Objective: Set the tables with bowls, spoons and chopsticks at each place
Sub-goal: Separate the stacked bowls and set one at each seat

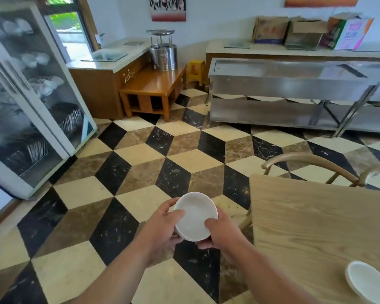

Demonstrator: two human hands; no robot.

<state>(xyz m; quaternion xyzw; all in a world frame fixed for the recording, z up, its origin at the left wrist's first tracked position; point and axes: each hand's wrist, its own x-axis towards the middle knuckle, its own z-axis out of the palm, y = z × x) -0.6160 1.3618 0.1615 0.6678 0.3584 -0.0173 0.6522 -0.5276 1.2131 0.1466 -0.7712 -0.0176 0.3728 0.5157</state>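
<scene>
I hold a white bowl [195, 216] in front of me above the tiled floor, to the left of the wooden table [312, 227]. My left hand [161, 231] grips its left rim with the thumb inside. My right hand [221, 232] grips its right rim the same way. There may be more than one bowl stacked in my hands; I cannot tell. Another white bowl [367, 281] rests on the table near its front right part. No spoons or chopsticks show on the table.
A glass-door cabinet [31, 102] with bowls and cutlery stands at left. A wooden chair [312, 165] sits at the table's far side. Behind are a steel counter [294, 84], a low wooden bench [154, 88] with a steel pot [162, 53], and cardboard boxes [305, 31].
</scene>
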